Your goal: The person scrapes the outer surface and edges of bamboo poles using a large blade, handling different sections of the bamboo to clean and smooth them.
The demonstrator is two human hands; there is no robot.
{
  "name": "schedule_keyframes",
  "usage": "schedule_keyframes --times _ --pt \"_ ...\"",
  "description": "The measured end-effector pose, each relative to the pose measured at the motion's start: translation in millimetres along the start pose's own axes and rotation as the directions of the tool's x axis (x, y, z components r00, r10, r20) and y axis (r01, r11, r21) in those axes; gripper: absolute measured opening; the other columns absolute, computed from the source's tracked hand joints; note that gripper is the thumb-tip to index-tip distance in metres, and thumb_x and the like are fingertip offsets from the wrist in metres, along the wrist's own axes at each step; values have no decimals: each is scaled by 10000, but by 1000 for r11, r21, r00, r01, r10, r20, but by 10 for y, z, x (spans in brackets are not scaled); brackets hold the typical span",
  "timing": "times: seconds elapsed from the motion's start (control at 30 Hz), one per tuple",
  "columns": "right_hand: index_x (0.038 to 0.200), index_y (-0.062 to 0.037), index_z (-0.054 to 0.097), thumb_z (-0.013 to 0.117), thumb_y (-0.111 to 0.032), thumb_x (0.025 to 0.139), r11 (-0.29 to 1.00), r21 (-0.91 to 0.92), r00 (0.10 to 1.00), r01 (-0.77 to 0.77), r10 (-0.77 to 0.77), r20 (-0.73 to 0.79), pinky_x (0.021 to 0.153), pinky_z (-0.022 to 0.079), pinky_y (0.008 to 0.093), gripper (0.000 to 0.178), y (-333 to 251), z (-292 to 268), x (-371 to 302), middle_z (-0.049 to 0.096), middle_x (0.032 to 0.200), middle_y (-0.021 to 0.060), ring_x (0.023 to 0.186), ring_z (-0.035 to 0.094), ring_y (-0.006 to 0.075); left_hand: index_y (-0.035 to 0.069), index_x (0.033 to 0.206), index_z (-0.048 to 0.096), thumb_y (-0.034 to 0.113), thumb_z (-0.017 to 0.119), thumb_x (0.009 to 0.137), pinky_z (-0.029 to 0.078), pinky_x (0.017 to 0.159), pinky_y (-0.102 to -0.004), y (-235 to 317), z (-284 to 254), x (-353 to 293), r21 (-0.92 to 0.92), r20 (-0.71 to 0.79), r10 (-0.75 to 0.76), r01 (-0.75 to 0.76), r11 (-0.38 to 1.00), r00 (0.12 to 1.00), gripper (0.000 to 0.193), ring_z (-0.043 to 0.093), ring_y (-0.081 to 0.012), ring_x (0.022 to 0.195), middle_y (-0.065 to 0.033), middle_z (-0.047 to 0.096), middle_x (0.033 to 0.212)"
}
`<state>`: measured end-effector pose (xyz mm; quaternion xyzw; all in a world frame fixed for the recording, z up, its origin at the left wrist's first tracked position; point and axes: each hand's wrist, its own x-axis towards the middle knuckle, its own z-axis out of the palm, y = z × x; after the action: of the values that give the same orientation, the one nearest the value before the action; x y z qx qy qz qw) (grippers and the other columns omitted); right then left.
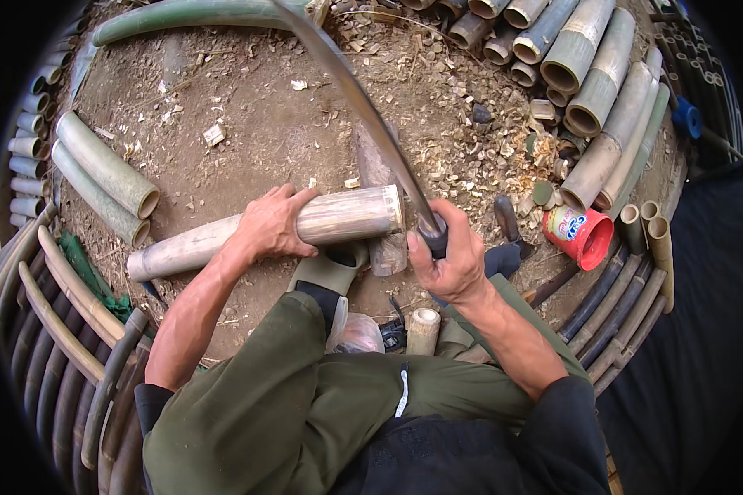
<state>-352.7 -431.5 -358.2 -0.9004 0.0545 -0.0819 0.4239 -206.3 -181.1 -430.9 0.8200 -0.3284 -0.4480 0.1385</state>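
A pale, scraped length of bamboo [351, 216] lies slanting across in front of my knees, its right end near a flat wooden block [388, 257] on the ground. My left hand [274, 223] clasps it around the middle, fingers over the far side and thumb on the near side. Beyond the bamboo's right end, my right hand [454, 260] is closed around the dark handle of a long steel blade [367, 115]. The blade rises up and to the left, past the top of the picture. Whether its edge has teeth, I cannot tell.
Bamboo tubes [582, 66] are stacked at far right, and two greenish tubes [107, 165] lie at left. A red container [593, 239] sits right of my right hand. A short bamboo piece [423, 330] stands between my legs. Wood chips [215, 134] litter the dirt.
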Motion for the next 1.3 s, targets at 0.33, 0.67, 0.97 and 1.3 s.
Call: schedule_keyframes --times 0.33,0.67,0.97,1.3 --pt "1150 28 529 649 -223 941 980 28 974 -195 190 126 566 575 455 348 -70 -47 54 664 818 255 661 707 376 197 1401 510 449 868 573 498 956 -489 -6 26 -26 -2 -32 14 -14 1000 999 937 567 -355 1174 -159 589 1160" --pt "1141 17 541 655 -269 941 966 -90 946 -243 256 198 581 552 429 367 208 -39 82 664 812 241 663 690 399 204 1392 517 368 865 564 506 938 -471 78 27 -29 63 -152 -14 23 998 988 913 566 -347 1129 -145 568 1144" --pt "1183 30 506 642 -200 955 923 -248 872 -295 366 326 559 531 409 351 342 -7 -62 639 719 200 620 679 329 202 1373 521 316 863 561 489 937 -462 117 134 -90 108 -235 25 1 994 972 888 557 -333 1109 -134 556 1120" --pt "1166 17 525 655 -187 937 875 -339 795 -346 465 389 544 534 392 334 477 -11 -78 655 711 178 625 693 309 200 1357 523 294 862 546 485 934 -461 142 148 -114 113 -247 39 -11 994 968 884 556 -335 1096 -124 552 1117"
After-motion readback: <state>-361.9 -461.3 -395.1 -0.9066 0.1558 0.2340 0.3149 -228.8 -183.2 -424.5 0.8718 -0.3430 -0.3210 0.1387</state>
